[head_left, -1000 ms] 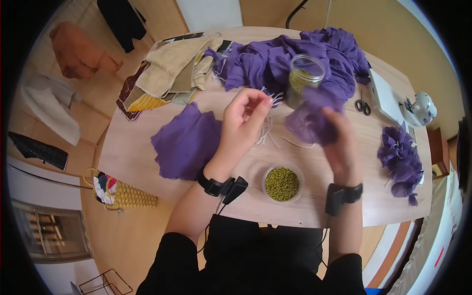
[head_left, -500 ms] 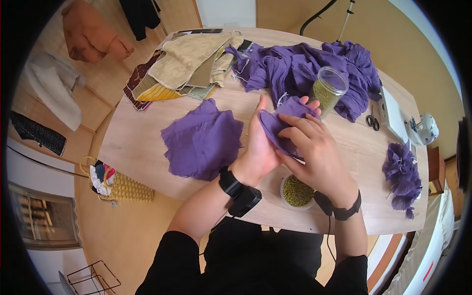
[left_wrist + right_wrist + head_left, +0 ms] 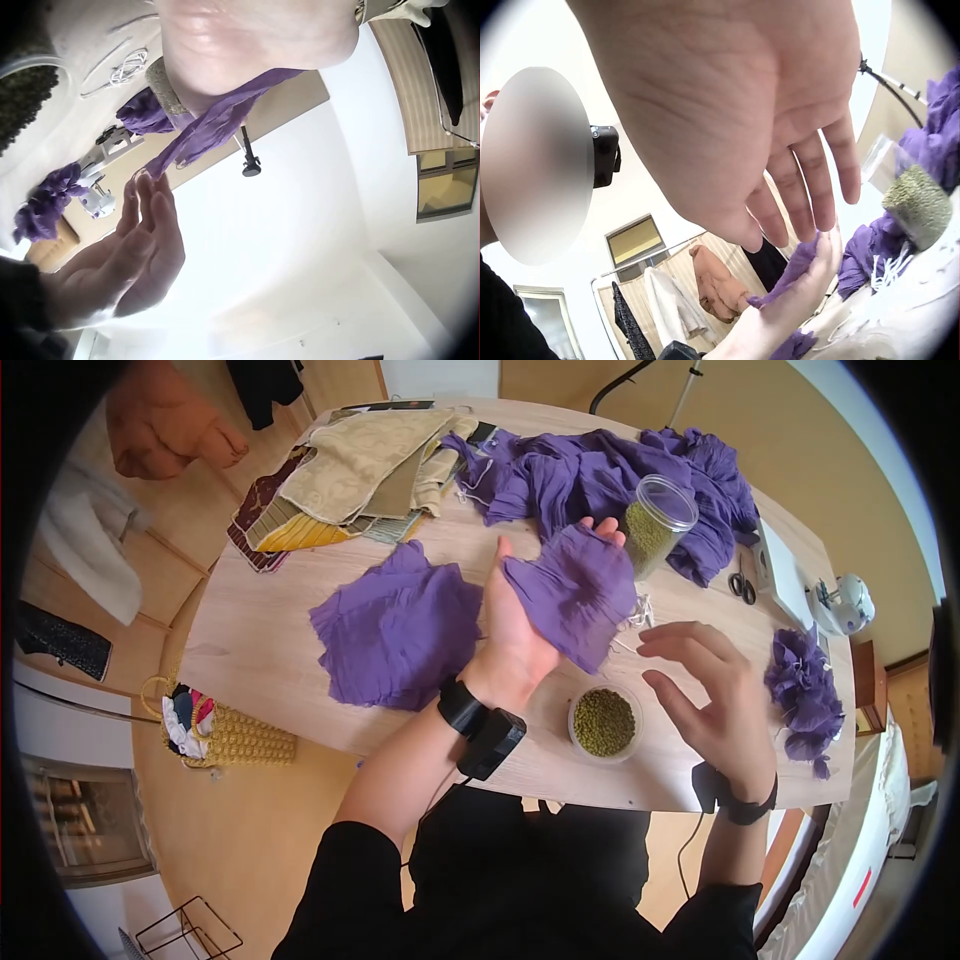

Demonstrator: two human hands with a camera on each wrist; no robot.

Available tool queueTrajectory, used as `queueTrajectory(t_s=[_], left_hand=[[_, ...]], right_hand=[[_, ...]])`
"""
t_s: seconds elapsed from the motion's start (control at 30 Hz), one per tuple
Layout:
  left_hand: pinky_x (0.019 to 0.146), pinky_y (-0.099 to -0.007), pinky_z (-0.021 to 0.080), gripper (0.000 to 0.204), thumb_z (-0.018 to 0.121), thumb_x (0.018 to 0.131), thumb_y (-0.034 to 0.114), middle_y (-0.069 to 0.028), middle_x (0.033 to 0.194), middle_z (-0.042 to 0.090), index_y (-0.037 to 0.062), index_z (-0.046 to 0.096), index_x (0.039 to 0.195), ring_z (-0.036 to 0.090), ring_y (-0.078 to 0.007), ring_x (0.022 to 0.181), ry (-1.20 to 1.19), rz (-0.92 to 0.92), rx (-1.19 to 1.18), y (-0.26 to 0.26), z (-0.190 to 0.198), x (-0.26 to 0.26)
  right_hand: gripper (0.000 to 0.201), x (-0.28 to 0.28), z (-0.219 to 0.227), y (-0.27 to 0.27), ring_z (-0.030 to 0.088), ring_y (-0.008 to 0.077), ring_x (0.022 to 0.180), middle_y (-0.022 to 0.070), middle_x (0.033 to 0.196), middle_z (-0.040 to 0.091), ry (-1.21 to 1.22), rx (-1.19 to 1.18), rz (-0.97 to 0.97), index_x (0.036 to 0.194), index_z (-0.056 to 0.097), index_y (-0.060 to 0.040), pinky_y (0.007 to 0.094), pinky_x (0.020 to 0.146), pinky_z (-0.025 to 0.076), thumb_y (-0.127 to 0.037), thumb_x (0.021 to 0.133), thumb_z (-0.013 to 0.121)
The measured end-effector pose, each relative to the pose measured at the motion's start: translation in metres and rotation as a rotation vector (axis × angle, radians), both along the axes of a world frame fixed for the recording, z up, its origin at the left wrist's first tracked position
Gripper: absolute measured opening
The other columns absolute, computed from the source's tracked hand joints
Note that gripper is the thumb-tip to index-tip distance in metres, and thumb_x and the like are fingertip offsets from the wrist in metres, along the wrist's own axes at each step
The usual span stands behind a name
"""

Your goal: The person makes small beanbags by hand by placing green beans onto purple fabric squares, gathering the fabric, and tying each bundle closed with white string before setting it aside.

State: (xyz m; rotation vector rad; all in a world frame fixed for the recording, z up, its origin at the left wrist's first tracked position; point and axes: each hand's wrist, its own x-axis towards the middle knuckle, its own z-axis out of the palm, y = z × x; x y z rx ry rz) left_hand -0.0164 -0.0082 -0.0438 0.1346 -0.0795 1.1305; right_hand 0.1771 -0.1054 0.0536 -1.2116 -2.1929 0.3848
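Left hand [image 3: 518, 638], fingers extended, bears purple piece [image 3: 578, 592], untied. Right hand [image 3: 724, 710] empty, fingers apart; ruffled bunch [image 3: 806, 690] beyond seems done, purple stack [image 3: 400, 625] thumb-side of left remains.

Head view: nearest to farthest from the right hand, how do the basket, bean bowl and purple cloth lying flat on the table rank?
1. Bean bowl, just left.
2. Purple cloth, farther left, lying flat.
3. Basket, far left, off the table.

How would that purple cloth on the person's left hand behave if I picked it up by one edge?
The purple cloth would likely flop and hang limply, since it sags past the side of the left hand. It should feel light, as it looks thin and wrinkled. Its uneven edges might fray if tugged.
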Motion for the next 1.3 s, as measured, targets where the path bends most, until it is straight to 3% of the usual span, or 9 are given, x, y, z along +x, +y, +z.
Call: queueTrajectory(t_s=[0.27, 0.43, 0.5, 0.67, 0.83, 0.93, 1.0, 1.07, 1.3], left_hand=[[0.128, -0.0500, 0.034, 0.089, 0.007, 0.110, 0.065, -0.0230, 0.161, 0.047, -0.0042, 0.039, 0.156, 0.044, -0.0362, 0.151, -0.006, 0.038, 0.013, 0.003, 0.002, -0.005], [0.128, -0.0497, 0.033, 0.088, 0.009, 0.110, 0.065, -0.0231, 0.161, 0.047, -0.0042, 0.040, 0.155, 0.044, -0.0358, 0.151, -0.013, 0.007, 0.003, 0.003, -0.002, -0.002], [0.128, -0.0496, 0.033, 0.088, 0.009, 0.110, 0.065, -0.0231, 0.161, 0.047, -0.0041, 0.041, 0.155, 0.044, -0.0358, 0.151, -0.026, -0.004, 0.000, 0.004, -0.001, -0.001], [0.123, -0.0510, 0.040, 0.085, 0.017, 0.110, 0.069, -0.0235, 0.151, 0.056, -0.0009, 0.047, 0.149, 0.051, -0.0367, 0.144, -0.050, 0.027, 0.001, 0.009, -0.002, -0.008], [0.124, -0.0501, 0.038, 0.089, 0.010, 0.110, 0.067, -0.0244, 0.155, 0.052, -0.0031, 0.042, 0.153, 0.048, -0.0369, 0.146, 0.006, 0.128, 0.028, 0.017, -0.001, -0.019], [0.126, -0.0503, 0.037, 0.091, 0.005, 0.110, 0.066, -0.0250, 0.160, 0.047, -0.0045, 0.036, 0.158, 0.044, -0.0376, 0.150, 0.003, 0.137, 0.054, 0.018, -0.002, -0.020], [0.126, -0.0511, 0.037, 0.092, 0.006, 0.109, 0.067, -0.0258, 0.160, 0.047, -0.0050, 0.036, 0.158, 0.045, -0.0384, 0.149, -0.018, 0.123, 0.048, 0.019, -0.002, -0.021], [0.123, -0.0515, 0.041, 0.089, 0.010, 0.109, 0.068, -0.0265, 0.149, 0.056, -0.0050, 0.047, 0.145, 0.053, -0.0394, 0.141, -0.031, 0.166, 0.039, 0.023, -0.003, -0.023], [0.123, -0.0545, 0.040, 0.092, 0.014, 0.108, 0.071, -0.0263, 0.156, 0.051, -0.0045, 0.043, 0.152, 0.050, -0.0397, 0.144, -0.169, 0.170, 0.095, 0.035, -0.005, -0.050]], right_hand=[[0.018, 0.003, -0.031, -0.013, 0.069, 0.0351, 0.094, 0.0146, 0.098, 0.072, -0.224, -0.098, 0.191, 0.099, 0.072, 0.0007, 0.0432, 0.087, 0.058, -0.006, 0.084, 0.077], [0.024, -0.006, -0.041, -0.010, 0.068, 0.0378, 0.091, 0.0175, 0.096, 0.071, -0.416, -0.203, 0.170, 0.104, 0.073, -0.0002, 0.0460, 0.083, 0.057, -0.008, 0.082, 0.076], [0.017, -0.012, -0.041, -0.008, 0.070, 0.0398, 0.088, 0.0194, 0.086, 0.069, -0.447, -0.279, 0.169, 0.091, 0.068, 0.0018, 0.0485, 0.081, 0.057, -0.013, 0.086, 0.075], [0.020, -0.010, -0.032, -0.002, 0.071, 0.0401, 0.084, 0.0200, 0.087, 0.070, -0.397, -0.317, 0.162, 0.096, 0.071, 0.0023, 0.0478, 0.079, 0.057, -0.013, 0.084, 0.077], [0.024, -0.011, -0.036, 0.001, 0.072, 0.0380, 0.085, 0.0189, 0.089, 0.071, -0.418, -0.373, 0.143, 0.100, 0.074, 0.0006, 0.0449, 0.078, 0.058, -0.013, 0.081, 0.079], [0.020, -0.013, -0.044, 0.002, 0.071, 0.0385, 0.083, 0.0189, 0.088, 0.070, -0.442, -0.370, 0.160, 0.097, 0.074, -0.0005, 0.0455, 0.077, 0.057, -0.011, 0.081, 0.077], [0.011, -0.014, -0.049, 0.003, 0.070, 0.0414, 0.080, 0.0218, 0.081, 0.069, -0.416, -0.272, 0.207, 0.082, 0.069, 0.0018, 0.0492, 0.076, 0.057, -0.009, 0.081, 0.073], [0.009, -0.013, -0.052, 0.004, 0.070, 0.0414, 0.079, 0.0220, 0.079, 0.069, -0.420, -0.273, 0.207, 0.081, 0.069, 0.0016, 0.0491, 0.076, 0.058, -0.007, 0.081, 0.072], [0.007, -0.011, -0.052, 0.007, 0.071, 0.0406, 0.076, 0.0226, 0.076, 0.069, -0.388, -0.286, 0.195, 0.081, 0.074, 0.0013, 0.0473, 0.074, 0.059, -0.005, 0.080, 0.071]])
